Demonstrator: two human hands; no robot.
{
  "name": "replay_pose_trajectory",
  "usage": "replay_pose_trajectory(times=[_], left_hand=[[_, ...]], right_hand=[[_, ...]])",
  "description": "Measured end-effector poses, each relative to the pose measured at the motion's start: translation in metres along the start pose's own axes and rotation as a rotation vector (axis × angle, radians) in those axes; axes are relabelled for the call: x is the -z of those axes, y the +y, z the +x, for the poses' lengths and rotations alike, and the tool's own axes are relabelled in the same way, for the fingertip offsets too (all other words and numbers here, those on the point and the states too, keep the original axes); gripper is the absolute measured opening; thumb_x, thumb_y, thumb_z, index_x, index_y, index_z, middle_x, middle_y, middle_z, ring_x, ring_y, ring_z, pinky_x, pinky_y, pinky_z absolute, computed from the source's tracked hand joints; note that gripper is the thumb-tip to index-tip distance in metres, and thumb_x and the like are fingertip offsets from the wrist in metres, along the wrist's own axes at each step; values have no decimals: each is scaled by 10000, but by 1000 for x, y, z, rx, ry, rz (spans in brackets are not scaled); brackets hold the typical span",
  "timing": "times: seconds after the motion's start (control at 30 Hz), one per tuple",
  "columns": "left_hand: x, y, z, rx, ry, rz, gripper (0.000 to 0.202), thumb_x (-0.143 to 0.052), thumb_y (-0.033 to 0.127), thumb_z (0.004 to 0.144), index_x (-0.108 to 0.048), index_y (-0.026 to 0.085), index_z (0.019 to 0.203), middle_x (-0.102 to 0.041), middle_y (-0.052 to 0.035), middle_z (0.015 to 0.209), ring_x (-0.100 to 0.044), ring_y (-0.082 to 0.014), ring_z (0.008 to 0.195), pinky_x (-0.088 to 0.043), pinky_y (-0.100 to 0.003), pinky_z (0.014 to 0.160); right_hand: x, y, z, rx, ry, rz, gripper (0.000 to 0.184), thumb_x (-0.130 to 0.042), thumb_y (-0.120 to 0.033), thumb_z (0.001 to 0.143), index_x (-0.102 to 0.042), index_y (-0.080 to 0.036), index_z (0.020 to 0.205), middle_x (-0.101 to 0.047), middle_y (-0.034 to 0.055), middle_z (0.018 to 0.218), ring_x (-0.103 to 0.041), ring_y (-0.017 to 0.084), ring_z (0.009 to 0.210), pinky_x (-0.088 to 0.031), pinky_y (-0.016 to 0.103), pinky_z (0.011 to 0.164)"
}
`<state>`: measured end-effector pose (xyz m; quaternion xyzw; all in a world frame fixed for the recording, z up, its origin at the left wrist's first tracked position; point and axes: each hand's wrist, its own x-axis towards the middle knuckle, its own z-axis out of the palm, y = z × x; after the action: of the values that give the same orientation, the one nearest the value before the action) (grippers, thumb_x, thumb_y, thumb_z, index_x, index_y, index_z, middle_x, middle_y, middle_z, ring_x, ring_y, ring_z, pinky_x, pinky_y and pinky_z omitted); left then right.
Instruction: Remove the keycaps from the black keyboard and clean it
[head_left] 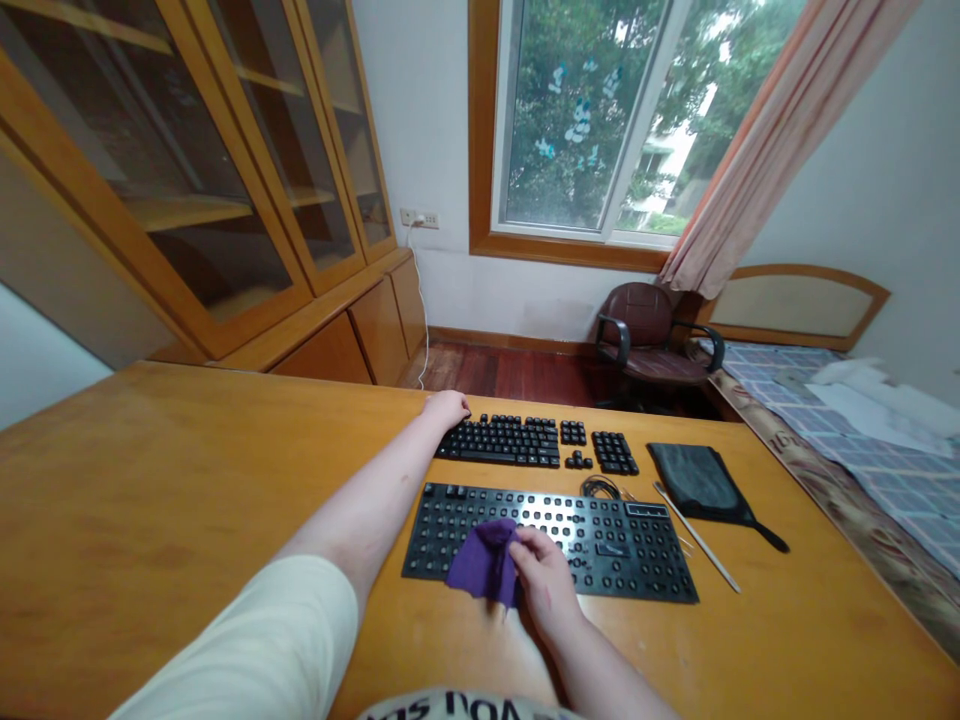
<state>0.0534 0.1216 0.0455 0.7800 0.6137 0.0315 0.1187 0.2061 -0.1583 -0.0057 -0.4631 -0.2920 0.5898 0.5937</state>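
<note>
A black keyboard base (600,540) with most keycaps off lies on the wooden table (150,500) in front of me. My right hand (544,580) pinches a purple cloth (484,560) against its front left part. Beyond it, the removed black keycaps (502,440) are laid out in keyboard order. My left hand (446,408) reaches far forward to the top left corner of those keycaps, fingers curled down on them; whether it holds one is hidden.
A black pouch (697,478), a thin stick tool (697,537) and a coiled black cable (600,487) lie right of the keyboard. A brown office chair (652,340) and a bed (862,430) stand beyond the table, glass-door cabinets (225,170) at left.
</note>
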Motion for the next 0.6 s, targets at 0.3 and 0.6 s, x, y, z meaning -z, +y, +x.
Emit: replay_pose_trajectory(times=[0.3,0.6], left_hand=[[-2,5,0,0,31,-27,214,-669,278,672,-722,248,877,-701,-61,992,-616,-239,986,-459,-304,876],[10,37,-45,-93,142,-320,228,-600,250,770,-672,168,970,-700,-69,955,-642,-188,892,-497,-270,818]], right_hand=[[0,-1,0,-2,5,-8,236,-771,-362,610,-662,-189,728,-592,-28,583,-468,106,484,-353,219,475],[2,4,1,18,-13,17,240,-754,-371,650,-670,-180,767,-609,-11,586,-499,121,501,-375,224,481]])
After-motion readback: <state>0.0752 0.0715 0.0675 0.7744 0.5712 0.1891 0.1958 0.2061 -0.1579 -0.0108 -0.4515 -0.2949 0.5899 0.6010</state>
